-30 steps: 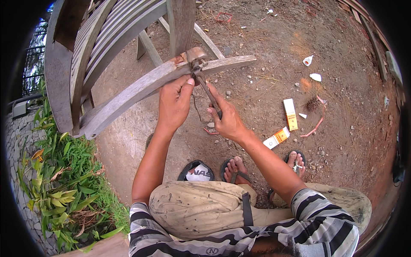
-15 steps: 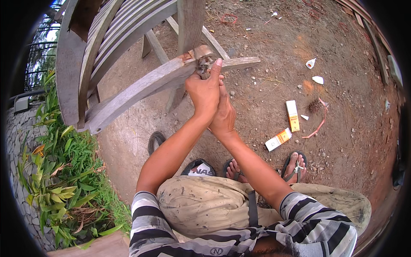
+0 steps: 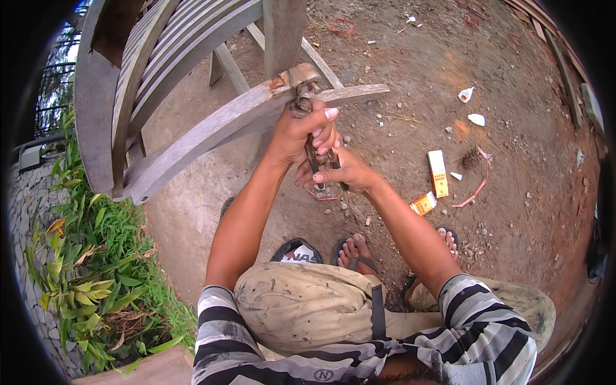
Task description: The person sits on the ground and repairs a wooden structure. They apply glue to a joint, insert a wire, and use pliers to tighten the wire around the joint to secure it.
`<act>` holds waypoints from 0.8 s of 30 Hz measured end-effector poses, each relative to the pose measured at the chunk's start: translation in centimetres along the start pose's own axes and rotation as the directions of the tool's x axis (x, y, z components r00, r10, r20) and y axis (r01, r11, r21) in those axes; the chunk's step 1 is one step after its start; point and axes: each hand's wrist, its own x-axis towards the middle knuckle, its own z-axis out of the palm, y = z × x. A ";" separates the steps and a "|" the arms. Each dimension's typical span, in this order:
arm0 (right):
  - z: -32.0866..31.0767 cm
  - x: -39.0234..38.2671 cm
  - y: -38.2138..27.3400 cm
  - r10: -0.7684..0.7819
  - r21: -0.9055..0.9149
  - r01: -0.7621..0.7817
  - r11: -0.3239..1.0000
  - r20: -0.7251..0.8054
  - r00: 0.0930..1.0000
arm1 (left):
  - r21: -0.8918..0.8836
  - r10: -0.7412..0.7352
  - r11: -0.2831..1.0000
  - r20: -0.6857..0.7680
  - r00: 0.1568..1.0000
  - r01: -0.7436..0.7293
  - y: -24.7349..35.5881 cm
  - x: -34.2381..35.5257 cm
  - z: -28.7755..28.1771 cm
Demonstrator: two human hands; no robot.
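Note:
My left hand (image 3: 296, 135) is closed around the upper part of dark metal pliers (image 3: 311, 154). Lower down, my right hand (image 3: 343, 170) curls its fingers and thumb about the spread handle ends. The pliers' head, partly covered by my left hand, meets a twisted, dark wire-like binding (image 3: 300, 96) around the end of a curved wooden armrest (image 3: 218, 131). Reddish-brown worn wood shows beside that binding. The armrest belongs to a weathered grey slatted wooden chair or bench (image 3: 154, 77) at the upper left.
White-and-orange boxes (image 3: 438, 174), small white bottles (image 3: 475, 120), a pine cone (image 3: 471, 158) and a pink strip (image 3: 478, 192) lie on the dirt ground at right. Green plants (image 3: 90, 276) border the left side. Sandalled feet (image 3: 357, 253) stand below my hands.
My hands were pressed together close to the armrest end. Now the right hand has shifted down and outward, the plier handles show spread apart, and the chair has tilted slightly left.

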 end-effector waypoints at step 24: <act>3.6 1.7 2.2 -0.755 -0.866 -0.011 0.500 -0.442 0.484 | 0.263 0.233 0.960 -0.562 0.793 -0.096 -2.7 0.6 3.8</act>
